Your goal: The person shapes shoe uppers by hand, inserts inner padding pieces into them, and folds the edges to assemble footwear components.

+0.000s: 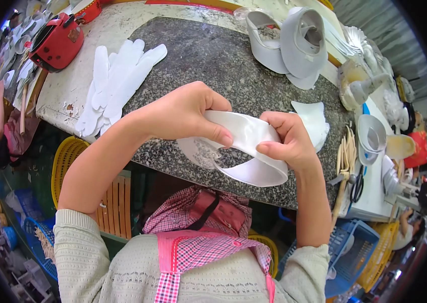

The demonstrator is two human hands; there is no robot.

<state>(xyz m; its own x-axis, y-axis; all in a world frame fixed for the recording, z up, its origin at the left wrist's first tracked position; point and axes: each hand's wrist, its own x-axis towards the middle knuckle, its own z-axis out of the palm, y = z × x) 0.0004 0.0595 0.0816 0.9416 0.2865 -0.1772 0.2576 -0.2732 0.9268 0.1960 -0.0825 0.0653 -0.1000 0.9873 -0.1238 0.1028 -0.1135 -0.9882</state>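
Hands pinch glossy curved white shoe-upper.

A white satin shoe upper was curved into an open loop, its glossy band bent round and a paler inner lining showing at its left. It was held up just above the near edge of the grey stone slab.

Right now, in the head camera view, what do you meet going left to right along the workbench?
Red box → flat white cut pieces → left hand → white shoe upper that both hands hold → right hand → bundle of pale sticks → black scissors.
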